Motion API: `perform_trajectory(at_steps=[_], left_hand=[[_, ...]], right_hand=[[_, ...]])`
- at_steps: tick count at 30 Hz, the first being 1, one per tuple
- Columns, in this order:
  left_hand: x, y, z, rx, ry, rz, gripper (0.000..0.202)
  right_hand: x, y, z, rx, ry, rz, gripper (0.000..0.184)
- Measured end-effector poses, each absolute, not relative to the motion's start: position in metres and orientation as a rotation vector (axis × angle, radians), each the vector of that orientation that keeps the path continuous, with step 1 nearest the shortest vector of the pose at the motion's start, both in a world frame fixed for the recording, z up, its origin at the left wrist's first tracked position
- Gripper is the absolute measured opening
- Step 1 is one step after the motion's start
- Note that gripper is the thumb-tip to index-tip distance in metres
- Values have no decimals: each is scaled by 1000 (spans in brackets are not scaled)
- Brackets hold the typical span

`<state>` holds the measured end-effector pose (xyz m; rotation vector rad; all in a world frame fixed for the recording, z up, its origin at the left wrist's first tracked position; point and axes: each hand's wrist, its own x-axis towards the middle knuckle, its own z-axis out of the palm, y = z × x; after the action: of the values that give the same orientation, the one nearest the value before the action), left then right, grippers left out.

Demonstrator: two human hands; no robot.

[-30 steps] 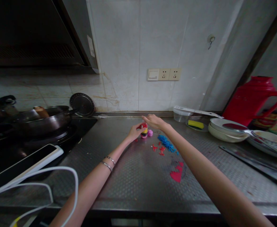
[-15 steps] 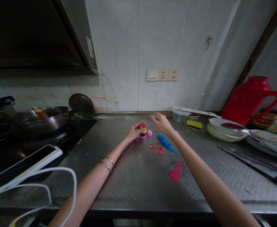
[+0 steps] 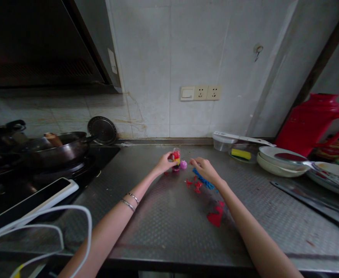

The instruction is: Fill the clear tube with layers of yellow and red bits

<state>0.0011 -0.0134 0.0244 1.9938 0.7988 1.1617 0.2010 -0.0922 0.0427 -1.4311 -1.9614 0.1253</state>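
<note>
A: What has just changed?

B: The right hand (image 3: pixel 204 169). 1 second ago it was over the mouth of the small jar (image 3: pixel 176 156); now it is lower, at about 3 o'clock from the jar, at the far end of the blue pieces (image 3: pixel 204 180). So the jar's top is uncovered and that hand is back among the loose bits.

A: Are its fingers holding anything?

B: They are curled in, but too small and blurred for me to tell whether they pinch a piece.

A: And the left hand (image 3: pixel 164 164)?

B: Gripping the jar from 9 o'clock, thumb in front. The jar stands upright on the steel counter (image 3: pixel 163 231), with red showing inside. A small pink thing (image 3: pixel 183 165) is just beside it at 4 o'clock; red pieces (image 3: pixel 197 187) lie at 5, and a flat red shape (image 3: pixel 215 217) farther out that way.

A: Any writing?

B: None readable. The jar's label is yellow and dark, without clear letters. The pale sticker (image 3: pixel 112 61) on the cooker hood (image 3: pixel 39 38), towards 11 o'clock, is illegible too.
</note>
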Motion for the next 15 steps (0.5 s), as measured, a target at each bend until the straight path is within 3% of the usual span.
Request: perform_trajectory(at_steps=[10,15], left_hand=[[1,-8,16,1950,768,1075,51],[-3,-8,15,1942,794,1011,68]], right_hand=[[210,-94,33,-1482,-1954,93,46],[212,-94,34,-1494,-1949,82,47]])
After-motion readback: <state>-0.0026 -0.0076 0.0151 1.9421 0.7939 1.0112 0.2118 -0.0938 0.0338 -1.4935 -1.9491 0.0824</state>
